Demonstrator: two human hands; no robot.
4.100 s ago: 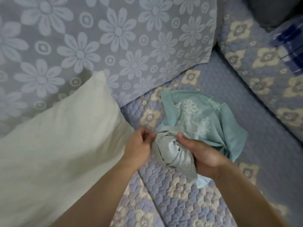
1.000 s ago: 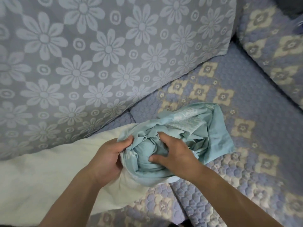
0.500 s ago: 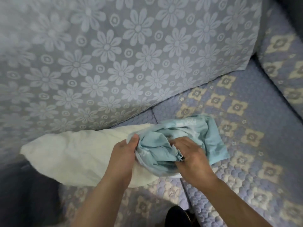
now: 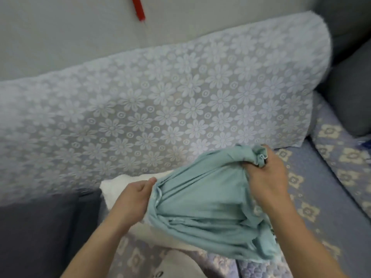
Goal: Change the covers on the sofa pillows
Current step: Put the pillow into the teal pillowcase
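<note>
Gripping: both hands were bunched into the soft teal cover [image 4: 208,213], stretched in long folds over the pillow [image 4: 124,183].
Left hand [image 4: 134,195]: fingers curled on the cover's gathered left edge.
Right hand [image 4: 265,177]: fist clamped on a knotted wad of cloth.
Pillow: plump, cream, poking out leftward on the quilted sofa [image 4: 313,183].
Backrest [image 4: 180,101]: daisy-patterned throw.

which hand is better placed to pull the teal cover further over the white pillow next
Probably the left hand: it grips the teal cover at its bunched edge, right beside the exposed white pillow. The right hand holds the cover's far gathered end, away from the exposed pillow.
</note>
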